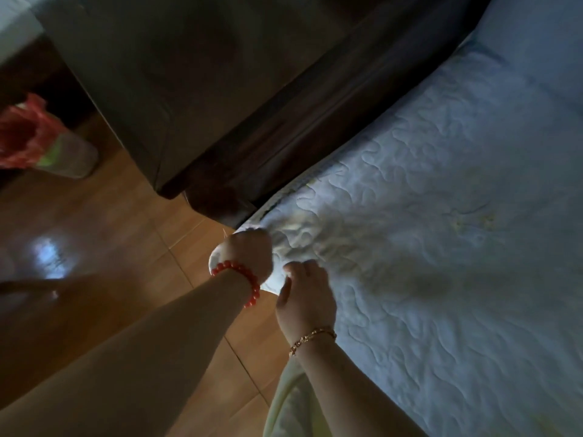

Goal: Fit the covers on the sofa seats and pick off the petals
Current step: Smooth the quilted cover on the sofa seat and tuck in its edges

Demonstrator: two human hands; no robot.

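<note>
— Both hands are working one corner of the quilted cover (426,216); why there?
— Seat corner beside dark armrest (252,127). Left hand (249,253) is gripping bunched cloth, fingers curled under; right hand (306,294) is pinching the edge, probably pulling it over. Petals: none I can make out.

Head camera, looking steeply down at a sofa seat corner

The single view sits above and close to the quilted cover (441,216), tilted so the seat's front edge runs diagonally from lower centre to upper right. It faces the seat's near corner, with the dark sofa arm (195,89) beyond it and the tiled floor (126,234) at left.
</note>
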